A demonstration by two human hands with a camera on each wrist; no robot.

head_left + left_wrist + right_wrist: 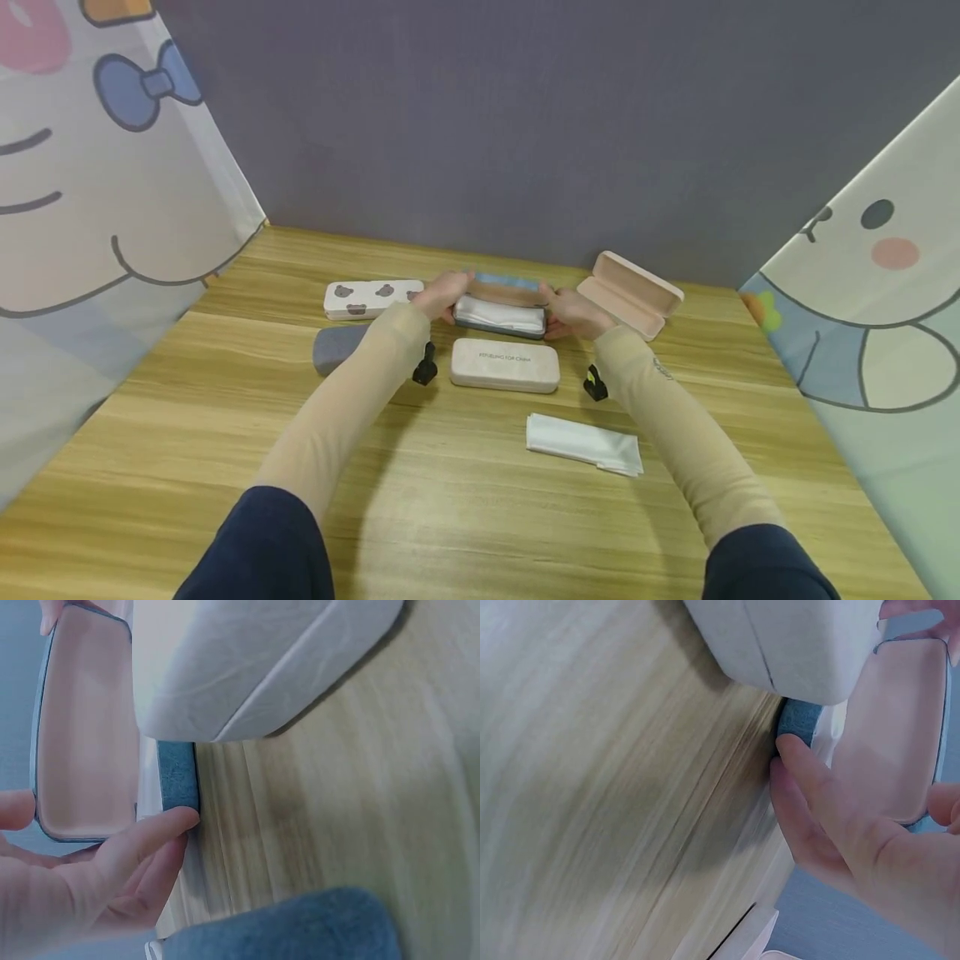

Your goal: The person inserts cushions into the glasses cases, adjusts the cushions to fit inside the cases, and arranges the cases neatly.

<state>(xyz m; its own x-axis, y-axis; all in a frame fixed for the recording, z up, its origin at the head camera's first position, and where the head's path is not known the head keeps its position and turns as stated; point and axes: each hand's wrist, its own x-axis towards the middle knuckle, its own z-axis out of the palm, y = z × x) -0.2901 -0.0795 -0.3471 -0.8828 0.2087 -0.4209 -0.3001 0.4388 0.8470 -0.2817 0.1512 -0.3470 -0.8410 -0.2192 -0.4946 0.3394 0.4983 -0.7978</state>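
Note:
A blue glasses case [501,332] with a pink-lined lid stands open near the back of the table, a folded white cloth [498,314] lying inside. My left hand [442,296] holds its left end, thumb by the lid and fingers at the base. At the opposite end my right hand [577,314] grips the case in a similar way. Its pink lid lining [86,727] shows in the left wrist view, with fingertips on the blue side below. Just in front sits a closed white glasses case [505,365] with printed lettering.
To the left lie a white case with bear heads [375,300] and a grey-blue case [336,348], partly behind the left arm. An open pink case [633,296] stands at the right. Another folded white cloth [581,444] lies nearer the front. A grey wall [480,133] borders the back.

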